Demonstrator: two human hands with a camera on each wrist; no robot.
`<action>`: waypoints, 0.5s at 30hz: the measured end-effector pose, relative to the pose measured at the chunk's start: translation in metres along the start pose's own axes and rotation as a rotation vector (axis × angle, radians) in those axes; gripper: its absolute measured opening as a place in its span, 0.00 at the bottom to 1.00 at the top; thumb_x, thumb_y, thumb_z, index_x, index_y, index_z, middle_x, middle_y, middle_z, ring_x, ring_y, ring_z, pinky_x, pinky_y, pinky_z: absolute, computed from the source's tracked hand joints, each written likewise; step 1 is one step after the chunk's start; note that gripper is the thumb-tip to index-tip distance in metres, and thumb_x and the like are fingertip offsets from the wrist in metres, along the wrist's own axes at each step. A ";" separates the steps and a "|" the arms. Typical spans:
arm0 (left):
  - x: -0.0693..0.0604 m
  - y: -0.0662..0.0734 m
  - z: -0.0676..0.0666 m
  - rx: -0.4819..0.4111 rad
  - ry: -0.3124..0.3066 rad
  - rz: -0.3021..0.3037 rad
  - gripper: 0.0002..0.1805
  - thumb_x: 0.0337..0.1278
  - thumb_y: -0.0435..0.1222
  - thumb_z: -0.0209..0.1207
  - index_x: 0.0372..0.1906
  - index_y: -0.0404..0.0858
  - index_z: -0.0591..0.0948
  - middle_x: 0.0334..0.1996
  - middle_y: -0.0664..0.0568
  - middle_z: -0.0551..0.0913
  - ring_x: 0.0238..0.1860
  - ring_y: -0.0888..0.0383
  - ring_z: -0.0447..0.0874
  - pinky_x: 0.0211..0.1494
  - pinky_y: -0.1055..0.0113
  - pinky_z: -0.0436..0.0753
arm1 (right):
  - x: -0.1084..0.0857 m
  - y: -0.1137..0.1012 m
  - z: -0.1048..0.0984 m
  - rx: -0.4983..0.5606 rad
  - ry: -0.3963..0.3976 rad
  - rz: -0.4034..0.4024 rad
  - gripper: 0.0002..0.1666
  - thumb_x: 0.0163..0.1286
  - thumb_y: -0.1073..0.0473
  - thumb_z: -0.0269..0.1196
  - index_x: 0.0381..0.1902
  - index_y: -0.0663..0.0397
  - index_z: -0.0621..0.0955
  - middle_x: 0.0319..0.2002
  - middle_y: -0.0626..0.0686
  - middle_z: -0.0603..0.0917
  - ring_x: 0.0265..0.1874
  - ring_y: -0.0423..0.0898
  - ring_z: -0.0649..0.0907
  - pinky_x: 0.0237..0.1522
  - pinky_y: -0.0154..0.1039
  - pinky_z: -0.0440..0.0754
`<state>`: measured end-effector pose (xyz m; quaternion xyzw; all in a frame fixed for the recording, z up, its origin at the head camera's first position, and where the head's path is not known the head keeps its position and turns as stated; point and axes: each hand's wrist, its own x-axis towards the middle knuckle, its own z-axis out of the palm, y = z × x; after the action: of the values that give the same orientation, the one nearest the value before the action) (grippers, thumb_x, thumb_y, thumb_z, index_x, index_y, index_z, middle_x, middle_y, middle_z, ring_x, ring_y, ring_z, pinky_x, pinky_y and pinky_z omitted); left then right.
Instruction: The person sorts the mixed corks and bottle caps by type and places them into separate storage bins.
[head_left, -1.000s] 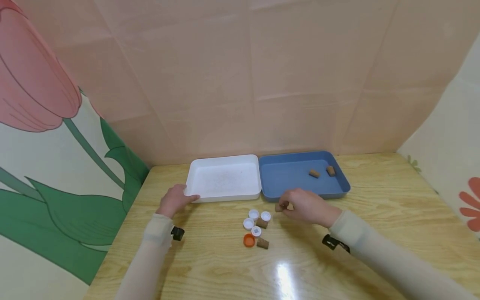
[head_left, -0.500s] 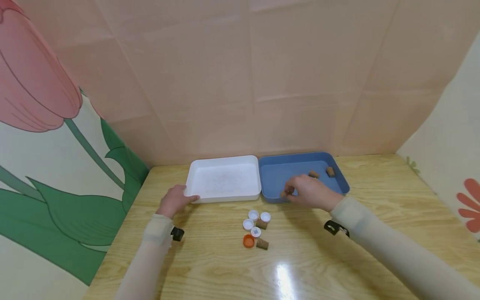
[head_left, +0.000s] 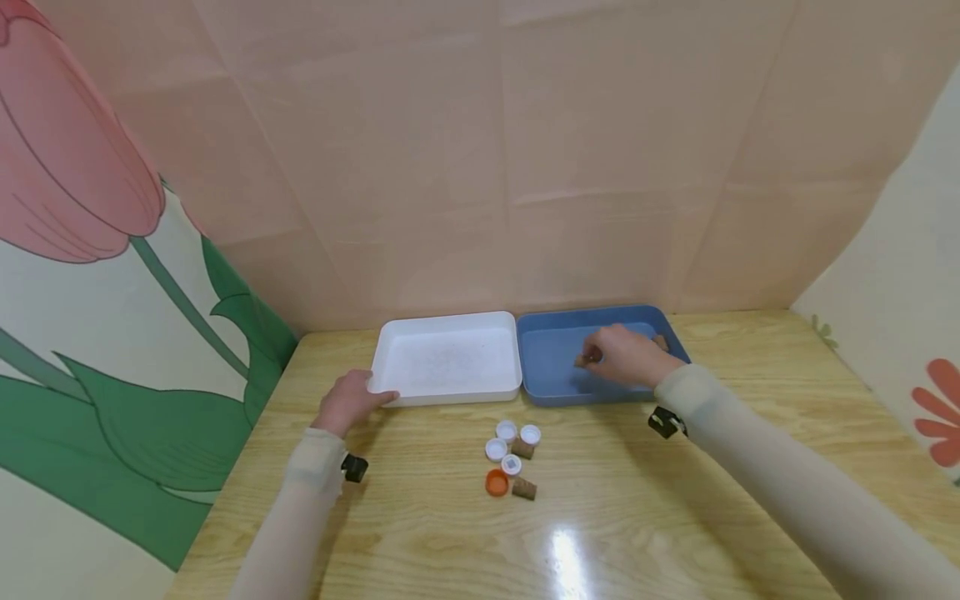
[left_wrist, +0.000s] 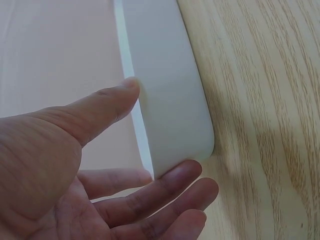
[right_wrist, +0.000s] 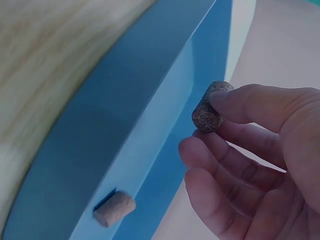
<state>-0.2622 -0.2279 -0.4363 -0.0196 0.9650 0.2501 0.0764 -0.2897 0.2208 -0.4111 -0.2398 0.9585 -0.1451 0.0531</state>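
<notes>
My left hand (head_left: 348, 400) rests at the near left corner of a white tray (head_left: 446, 396). In the left wrist view its thumb lies along the front rim, and loosely extended fingers touch the corner's side. Above the blue tray (head_left: 551, 400), my right hand (head_left: 626, 357) pinches a brown cork (right_wrist: 207, 107) between thumb and fingers. Another cork (right_wrist: 115, 207) lies inside that tray in the right wrist view. In the head view, one cork (head_left: 661, 342) shows by the tray's right wall, partly hidden behind the hand.
Between the hands, on the wooden table (head_left: 420, 533), lie several white bottle caps (head_left: 497, 450), an orange cap (head_left: 497, 482) and two corks, one (head_left: 524, 488) nearest me and one (head_left: 522, 449) among the caps. Both trays stand side by side against the pinkish backdrop.
My right hand has carried the cork from the table in front of the blue tray over its near wall, to above the tray's inside. My left hand has stayed put.
</notes>
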 end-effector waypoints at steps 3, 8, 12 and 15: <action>0.000 0.000 0.000 -0.001 0.001 -0.001 0.33 0.59 0.51 0.67 0.59 0.29 0.78 0.51 0.39 0.84 0.42 0.49 0.78 0.51 0.49 0.78 | 0.007 0.011 -0.001 -0.004 -0.019 0.036 0.06 0.67 0.62 0.66 0.40 0.55 0.87 0.38 0.52 0.87 0.38 0.51 0.85 0.39 0.51 0.84; 0.000 0.001 0.000 0.007 0.005 0.012 0.35 0.59 0.51 0.66 0.61 0.28 0.78 0.53 0.37 0.83 0.44 0.48 0.80 0.52 0.49 0.78 | 0.018 0.029 0.001 -0.003 -0.034 0.101 0.06 0.68 0.60 0.66 0.40 0.54 0.87 0.39 0.52 0.87 0.37 0.49 0.85 0.39 0.50 0.83; -0.002 0.001 0.000 0.020 0.000 0.032 0.38 0.59 0.51 0.66 0.63 0.26 0.75 0.59 0.34 0.80 0.52 0.44 0.81 0.55 0.47 0.78 | 0.024 0.039 0.001 0.005 -0.044 0.128 0.07 0.69 0.58 0.66 0.38 0.56 0.87 0.37 0.52 0.88 0.33 0.47 0.85 0.36 0.48 0.83; -0.002 0.001 0.000 0.020 -0.003 0.033 0.38 0.60 0.51 0.66 0.64 0.26 0.74 0.60 0.33 0.78 0.54 0.42 0.80 0.56 0.46 0.77 | 0.028 0.045 0.000 0.010 -0.046 0.138 0.09 0.68 0.57 0.67 0.39 0.57 0.88 0.36 0.52 0.88 0.32 0.47 0.84 0.35 0.48 0.83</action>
<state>-0.2604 -0.2272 -0.4354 -0.0025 0.9675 0.2418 0.0741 -0.3344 0.2457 -0.4255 -0.1764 0.9705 -0.1401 0.0862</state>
